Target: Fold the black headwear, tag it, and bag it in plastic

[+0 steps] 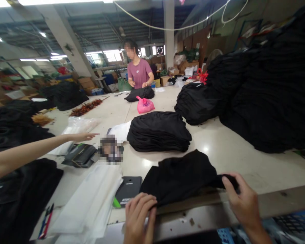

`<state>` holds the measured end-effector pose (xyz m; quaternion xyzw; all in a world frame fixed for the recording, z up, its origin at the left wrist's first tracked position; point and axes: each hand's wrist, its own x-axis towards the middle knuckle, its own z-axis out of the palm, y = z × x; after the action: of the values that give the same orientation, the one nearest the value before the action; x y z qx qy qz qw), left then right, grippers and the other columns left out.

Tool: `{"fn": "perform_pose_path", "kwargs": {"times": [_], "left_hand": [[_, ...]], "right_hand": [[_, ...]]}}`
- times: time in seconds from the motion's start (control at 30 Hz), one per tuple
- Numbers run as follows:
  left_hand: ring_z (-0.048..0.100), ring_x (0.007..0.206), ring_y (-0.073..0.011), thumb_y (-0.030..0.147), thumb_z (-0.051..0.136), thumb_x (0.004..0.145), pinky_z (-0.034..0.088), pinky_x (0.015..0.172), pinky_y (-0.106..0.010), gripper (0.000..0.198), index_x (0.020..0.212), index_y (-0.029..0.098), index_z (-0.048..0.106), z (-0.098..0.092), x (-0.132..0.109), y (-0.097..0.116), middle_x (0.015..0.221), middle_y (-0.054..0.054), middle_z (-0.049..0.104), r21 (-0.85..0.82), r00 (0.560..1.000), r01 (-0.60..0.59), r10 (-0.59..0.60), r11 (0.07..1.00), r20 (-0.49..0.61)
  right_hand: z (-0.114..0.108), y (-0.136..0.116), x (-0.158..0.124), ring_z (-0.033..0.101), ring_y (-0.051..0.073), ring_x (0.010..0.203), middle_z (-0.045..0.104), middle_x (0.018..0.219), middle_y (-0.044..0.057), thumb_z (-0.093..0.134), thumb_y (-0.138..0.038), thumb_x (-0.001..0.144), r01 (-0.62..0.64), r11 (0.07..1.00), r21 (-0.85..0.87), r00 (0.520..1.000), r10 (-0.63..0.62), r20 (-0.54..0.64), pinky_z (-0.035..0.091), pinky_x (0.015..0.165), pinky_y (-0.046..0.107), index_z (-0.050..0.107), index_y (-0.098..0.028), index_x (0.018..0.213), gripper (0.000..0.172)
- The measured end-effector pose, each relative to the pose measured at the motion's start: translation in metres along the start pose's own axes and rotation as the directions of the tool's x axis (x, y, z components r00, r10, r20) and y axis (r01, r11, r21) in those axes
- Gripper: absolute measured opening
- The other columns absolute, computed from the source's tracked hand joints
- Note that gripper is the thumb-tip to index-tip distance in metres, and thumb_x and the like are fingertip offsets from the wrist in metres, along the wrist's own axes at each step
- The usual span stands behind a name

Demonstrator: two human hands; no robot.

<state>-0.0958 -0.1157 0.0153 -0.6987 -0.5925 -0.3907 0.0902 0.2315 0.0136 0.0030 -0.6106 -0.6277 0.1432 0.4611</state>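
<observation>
A black piece of cloth (180, 176) lies across the near edge of the table, partly stretched between my hands. My left hand (139, 213) is closed at its left near corner, thumb below and fingers on top. My right hand (242, 198) pinches the bunched right end between thumb and fingers, just over the table edge. Left of the cloth lies a dark printed card packet (128, 191) with a green corner, partly under white translucent bags (83, 203). Just beyond the cloth sits a thick stack of folded black cloth (159, 132).
Another person's arm (40, 152) reaches in from the left, over dark packets (80, 155). Tall black cloth piles (269, 88) stand right. A pink bag (145, 105) lies farther back, before a person in a purple shirt (139, 73). Pens (47, 220) lie near left.
</observation>
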Motion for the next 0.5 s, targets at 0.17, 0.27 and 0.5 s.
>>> {"fn": "perform_pose_path", "kwargs": {"times": [0.17, 0.27, 0.5], "left_hand": [[0.072, 0.098, -0.0217, 0.027, 0.038, 0.107, 0.057, 0.083, -0.034, 0.024, 0.118, 0.025, 0.059, 0.029, 0.017, 0.000, 0.105, -0.007, 0.074, 0.050, 0.951, 0.236, -0.241, 0.971, 0.191], [0.073, 0.075, -0.0221, 0.027, 0.031, 0.109, 0.055, 0.066, -0.030, 0.032, 0.115, 0.019, 0.061, 0.054, 0.053, -0.020, 0.085, -0.007, 0.073, 0.313, 0.873, 0.264, -0.364, 0.912, 0.324], [0.059, 0.133, -0.0312, 0.002, 0.050, 0.094, 0.055, 0.100, -0.046, 0.071, 0.149, 0.047, 0.049, 0.086, 0.059, -0.036, 0.157, -0.010, 0.048, 0.342, 0.878, -0.066, -0.108, 0.938, 0.467]], "right_hand": [[0.040, 0.010, 0.037, 0.071, 0.024, 0.087, 0.074, 0.097, 0.008, 0.041, -0.042, 0.104, 0.096, 0.923, -0.372, 0.970, -0.003, 0.242, 0.049, 0.074, 0.033, 0.063, -0.020, 0.117, 0.034], [0.070, 0.006, 0.067, 0.068, 0.026, 0.079, 0.072, 0.091, 0.013, 0.043, -0.033, 0.103, 0.175, 0.860, -0.480, 0.941, -0.002, 0.339, 0.046, 0.069, 0.034, 0.065, -0.016, 0.111, 0.028], [0.070, -0.035, 0.007, 0.053, 0.037, 0.127, 0.059, 0.141, 0.018, 0.055, -0.039, 0.099, 0.529, 0.777, -0.343, 0.839, -0.417, 0.350, 0.044, 0.098, 0.047, 0.060, -0.018, 0.136, 0.043]]}}
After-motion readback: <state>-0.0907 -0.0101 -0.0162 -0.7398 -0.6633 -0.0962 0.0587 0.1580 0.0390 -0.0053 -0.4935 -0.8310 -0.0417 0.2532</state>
